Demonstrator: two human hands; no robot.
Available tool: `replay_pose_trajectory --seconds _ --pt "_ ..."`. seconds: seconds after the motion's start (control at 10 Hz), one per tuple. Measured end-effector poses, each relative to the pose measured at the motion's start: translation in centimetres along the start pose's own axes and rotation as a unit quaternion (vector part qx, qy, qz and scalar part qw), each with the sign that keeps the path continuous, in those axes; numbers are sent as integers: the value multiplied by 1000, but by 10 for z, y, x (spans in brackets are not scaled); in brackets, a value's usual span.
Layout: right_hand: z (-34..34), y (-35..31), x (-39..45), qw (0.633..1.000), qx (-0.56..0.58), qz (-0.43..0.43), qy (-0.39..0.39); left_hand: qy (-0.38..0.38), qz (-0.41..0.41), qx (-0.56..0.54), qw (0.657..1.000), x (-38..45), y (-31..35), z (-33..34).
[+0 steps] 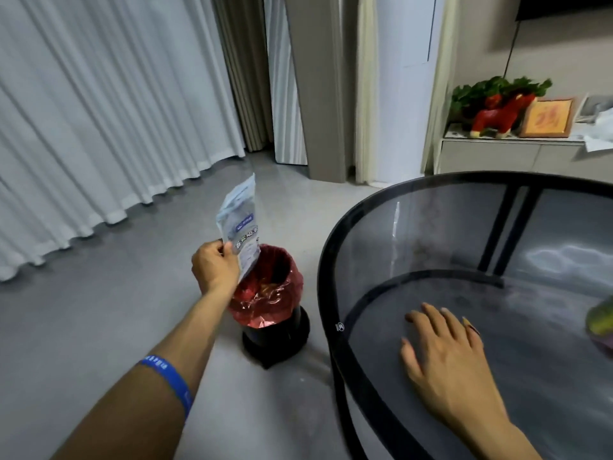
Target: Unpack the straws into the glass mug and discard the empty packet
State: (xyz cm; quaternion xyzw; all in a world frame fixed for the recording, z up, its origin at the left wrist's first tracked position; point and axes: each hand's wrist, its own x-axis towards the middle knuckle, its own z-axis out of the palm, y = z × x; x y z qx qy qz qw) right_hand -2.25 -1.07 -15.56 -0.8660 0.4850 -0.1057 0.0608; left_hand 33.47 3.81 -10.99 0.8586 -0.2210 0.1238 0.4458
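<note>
My left hand (215, 267) pinches the lower edge of a flat, clear plastic packet (240, 227) with blue print, held upright just above and to the left of a small black bin (275, 340) lined with a red bag (265, 293). The packet looks empty. My right hand (447, 360) rests flat, fingers spread, on the round glass table (431, 234). Neither the glass mug nor the straws are in view.
The bin stands on the grey floor just left of the table's black rim. White curtains (99, 127) hang along the left. A low cabinet (507, 154) at the back right carries a red toy, greenery and a framed picture. A green object (602, 320) sits at the table's right edge.
</note>
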Motion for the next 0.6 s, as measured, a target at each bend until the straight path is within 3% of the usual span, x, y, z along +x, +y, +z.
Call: replay_pose_trajectory --seconds 0.1,0.2,0.4,0.6 --pt "0 -1 1 1000 -14 5 -9 -4 -24 14 1000 4 -8 19" --pt "0 -1 3 1000 -9 1 -21 -61 -76 49 994 5 -27 46" --pt "2 2 3 1000 -4 -6 -11 -263 -154 36 952 -18 -60 66" --pt "-4 -1 -9 999 34 -17 -17 -259 -157 -80 950 -62 -27 23"
